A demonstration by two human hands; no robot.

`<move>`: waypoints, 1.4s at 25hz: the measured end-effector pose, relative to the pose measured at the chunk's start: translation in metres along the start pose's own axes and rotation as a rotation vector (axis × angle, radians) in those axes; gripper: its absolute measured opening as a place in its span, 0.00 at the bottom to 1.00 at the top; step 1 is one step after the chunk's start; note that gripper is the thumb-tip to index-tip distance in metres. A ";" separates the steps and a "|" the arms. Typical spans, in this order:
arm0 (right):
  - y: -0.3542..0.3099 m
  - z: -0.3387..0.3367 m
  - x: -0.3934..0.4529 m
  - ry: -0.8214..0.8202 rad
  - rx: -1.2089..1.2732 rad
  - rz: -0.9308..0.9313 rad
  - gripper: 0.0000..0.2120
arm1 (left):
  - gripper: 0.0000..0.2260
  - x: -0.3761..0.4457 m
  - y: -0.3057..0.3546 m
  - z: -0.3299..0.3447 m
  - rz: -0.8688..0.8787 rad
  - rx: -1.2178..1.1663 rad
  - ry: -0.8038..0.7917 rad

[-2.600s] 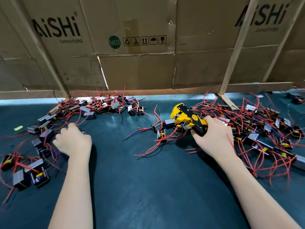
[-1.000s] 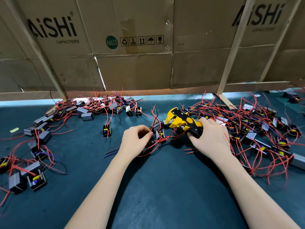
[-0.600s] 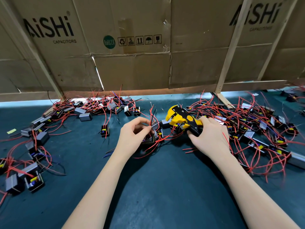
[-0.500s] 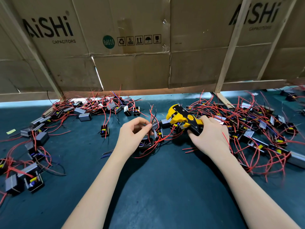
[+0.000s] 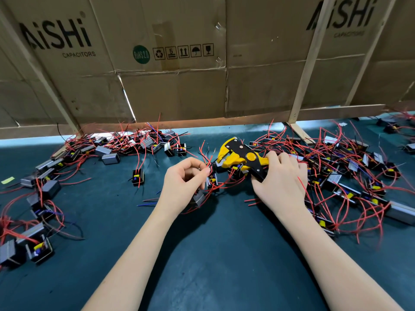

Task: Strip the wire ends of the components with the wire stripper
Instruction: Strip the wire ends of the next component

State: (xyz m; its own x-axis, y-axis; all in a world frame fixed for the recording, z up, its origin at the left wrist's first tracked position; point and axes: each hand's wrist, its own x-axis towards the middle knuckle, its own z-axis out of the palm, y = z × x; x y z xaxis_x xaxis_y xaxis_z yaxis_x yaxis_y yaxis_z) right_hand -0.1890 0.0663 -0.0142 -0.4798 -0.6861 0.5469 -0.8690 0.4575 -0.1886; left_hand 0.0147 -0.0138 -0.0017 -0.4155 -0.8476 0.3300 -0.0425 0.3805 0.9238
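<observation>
— Now, what is held by the right hand (image 5: 280, 182)?

— The wire stripper (image 5: 241, 159), yellow and black, is gripped by its handles at the centre right of the frame; its head is pointed toward the left hand (image 5: 183, 185). The right grip is clenched round the tool.

— And the left grip?

— A red wire (image 5: 207, 163) is pinched between thumb and fingertips, just beside the stripper's head. A small grey component (image 5: 198, 199) is seen under the palm, against the heel of the hand; whether it is held or only lying there cannot be told.

— Where are the other parts found?

— A tangled heap of components (image 5: 350, 176) with red wires is spread over the right of the dark green tabletop (image 5: 213, 254), touching the right hand. A second heap (image 5: 125, 144) is laid along the upper left, and a single component (image 5: 137, 177) is stood apart, left of the left hand. More pieces (image 5: 33, 243) are scattered at the lower left edge.

— And behind?

— Cardboard panels (image 5: 179, 63) printed with "AiSHi CAPACITORS" are propped on wooden slats (image 5: 307, 63) across the top of the frame.
</observation>
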 end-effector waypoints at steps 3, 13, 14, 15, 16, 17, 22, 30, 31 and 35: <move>-0.004 0.001 -0.002 0.018 0.027 -0.018 0.24 | 0.06 -0.002 0.000 0.003 -0.008 0.014 -0.027; -0.003 -0.004 0.001 -0.007 0.038 -0.046 0.18 | 0.06 -0.004 0.000 0.006 0.000 0.066 -0.037; -0.003 -0.004 0.001 -0.018 0.042 -0.050 0.17 | 0.06 -0.004 -0.001 0.006 0.001 0.064 -0.037; -0.003 -0.005 0.001 -0.030 0.047 -0.052 0.17 | 0.06 -0.004 -0.001 0.006 0.002 0.063 -0.038; -0.003 -0.005 0.000 -0.041 0.051 -0.054 0.17 | 0.06 -0.004 -0.001 0.006 0.003 0.062 -0.040; -0.003 -0.006 0.000 -0.052 0.052 -0.056 0.17 | 0.06 -0.004 -0.001 0.005 0.004 0.063 -0.043; -0.001 -0.009 0.002 -0.085 0.057 -0.062 0.18 | 0.05 -0.004 -0.002 0.004 0.011 0.079 -0.066; -0.002 -0.013 0.002 -0.099 -0.001 -0.052 0.22 | 0.06 -0.003 -0.001 0.002 0.016 0.016 -0.097; -0.002 -0.012 0.001 -0.070 -0.001 -0.057 0.21 | 0.06 -0.003 -0.001 0.001 0.013 -0.007 -0.109; 0.003 -0.004 0.004 -0.042 0.060 -0.006 0.23 | 0.08 -0.003 -0.002 -0.001 0.014 -0.045 -0.157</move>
State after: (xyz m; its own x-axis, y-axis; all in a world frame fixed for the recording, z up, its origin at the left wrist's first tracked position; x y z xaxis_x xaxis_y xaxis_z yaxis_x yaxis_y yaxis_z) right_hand -0.1931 0.0668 -0.0096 -0.4779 -0.7124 0.5139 -0.8771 0.4192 -0.2345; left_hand 0.0166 -0.0119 -0.0045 -0.5526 -0.7730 0.3117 0.0035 0.3719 0.9283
